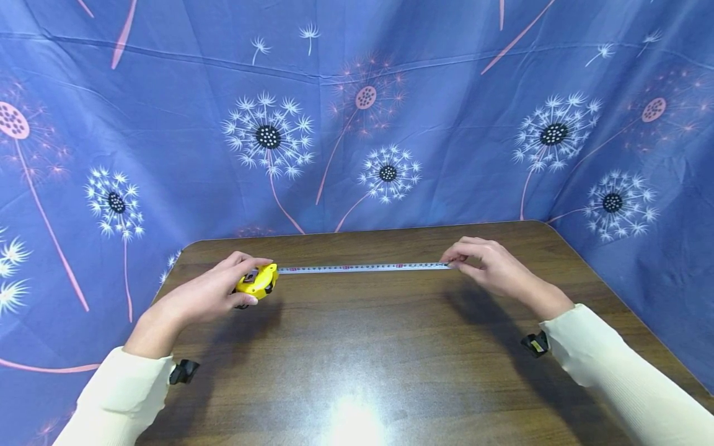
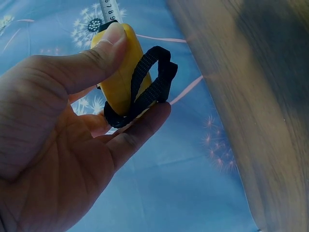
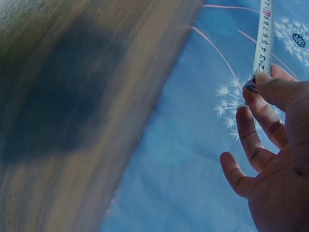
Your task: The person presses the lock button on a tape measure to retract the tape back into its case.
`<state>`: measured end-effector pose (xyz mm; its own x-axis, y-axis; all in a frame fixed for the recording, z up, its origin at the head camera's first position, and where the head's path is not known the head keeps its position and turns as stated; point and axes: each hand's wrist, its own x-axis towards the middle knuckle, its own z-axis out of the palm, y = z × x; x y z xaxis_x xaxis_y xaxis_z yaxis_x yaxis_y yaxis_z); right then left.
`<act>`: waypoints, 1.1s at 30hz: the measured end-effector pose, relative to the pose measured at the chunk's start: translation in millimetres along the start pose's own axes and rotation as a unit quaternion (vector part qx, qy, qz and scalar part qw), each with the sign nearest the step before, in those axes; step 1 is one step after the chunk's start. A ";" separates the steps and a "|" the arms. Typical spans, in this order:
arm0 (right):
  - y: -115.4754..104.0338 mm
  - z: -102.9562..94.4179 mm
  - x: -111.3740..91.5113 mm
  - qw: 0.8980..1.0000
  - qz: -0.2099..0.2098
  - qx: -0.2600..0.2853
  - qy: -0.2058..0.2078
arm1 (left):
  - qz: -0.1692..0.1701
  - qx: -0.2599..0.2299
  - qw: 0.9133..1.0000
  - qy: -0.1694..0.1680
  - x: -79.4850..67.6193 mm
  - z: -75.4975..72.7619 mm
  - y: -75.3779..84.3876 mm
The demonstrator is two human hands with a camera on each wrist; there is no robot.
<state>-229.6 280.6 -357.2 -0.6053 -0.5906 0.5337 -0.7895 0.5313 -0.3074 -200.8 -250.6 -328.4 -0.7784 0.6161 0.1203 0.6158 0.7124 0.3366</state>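
Observation:
A yellow tape measure is gripped in my left hand, thumb on one side and fingers on the other. Its black wrist strap loops out beside the palm in the left wrist view. From the case a white blade with printed numbers runs straight across to the right. My right hand pinches the blade's free end between thumb and index finger. In the right wrist view the metal end hook shows at the fingertips, while the other fingers are spread loosely.
Below both hands lies a brown wood-grain table, with a bright light reflection near its front. Behind and at the sides hangs a blue cloth printed with dandelions. Small black devices sit at both cream sleeve cuffs.

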 end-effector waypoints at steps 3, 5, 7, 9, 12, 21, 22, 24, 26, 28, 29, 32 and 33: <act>-1.3 1.3 0.8 1.000 0.001 0.005 0.003 | 0.002 0.003 1.000 0.002 0.4 0.5 0.4; -2.0 2.4 1.6 1.000 0.002 0.008 0.003 | 0.003 0.005 1.000 0.003 0.5 0.7 0.7; -2.5 3.7 2.1 1.000 0.002 0.010 0.004 | 0.003 0.005 1.000 0.003 0.5 0.9 1.0; -3.0 5.0 2.2 1.000 0.005 0.014 0.004 | 0.003 0.005 1.000 0.002 0.6 1.3 1.1; -3.1 6.8 2.0 1.000 0.009 0.022 0.006 | 0.002 0.005 1.000 0.002 0.8 1.6 1.0; -3.2 11.3 1.1 0.998 0.026 0.060 0.014 | -0.002 0.002 1.000 0.001 0.8 1.8 1.5; -3.1 11.9 1.2 0.998 0.025 0.061 0.015 | -0.003 0.002 1.000 0.001 0.9 1.9 1.3; -3.1 12.9 1.6 0.998 0.024 0.064 0.017 | -0.003 0.003 1.000 0.002 0.9 2.2 0.9; -3.3 13.5 2.2 0.997 0.023 0.065 0.016 | -0.003 0.004 1.000 0.001 1.1 2.5 0.7; -3.5 13.8 3.1 0.998 0.020 0.064 0.015 | -0.003 0.005 1.000 0.000 1.2 2.8 0.7; -3.7 13.9 3.5 0.998 0.020 0.063 0.014 | -0.003 0.006 1.000 -0.001 1.3 2.9 0.8; -4.4 14.0 4.9 0.998 0.018 0.060 0.012 | -0.006 0.006 1.000 -0.005 1.6 2.9 1.4; -4.7 14.0 5.3 0.998 0.017 0.059 0.012 | -0.007 0.006 1.000 -0.006 1.6 2.8 1.7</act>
<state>-230.5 266.4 -363.9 -0.6305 -0.5581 0.5395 -0.7759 0.4742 -0.4162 -200.6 -247.5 -330.3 -0.7853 0.6102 0.1048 0.6068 0.7247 0.3267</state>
